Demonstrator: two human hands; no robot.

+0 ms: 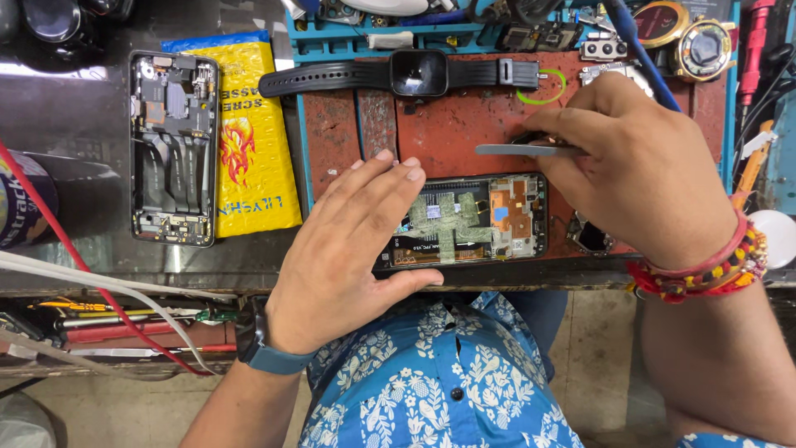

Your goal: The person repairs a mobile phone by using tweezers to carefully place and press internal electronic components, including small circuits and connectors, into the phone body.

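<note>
Your left hand (348, 249) lies flat, fingers spread, on the opened phone (473, 220), whose long axis runs left-right; your right hand (638, 174) has its grip pinching tweezers (518, 149) pointing left.

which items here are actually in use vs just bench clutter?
In use:
- opened phone, pinned flat by the left hand
- metal tweezers, held in the right hand
- red mat under the phone

Lying about:
- smartwatch
- second phone frame
- yellow packet
- small camera part
- red and white cables
</note>
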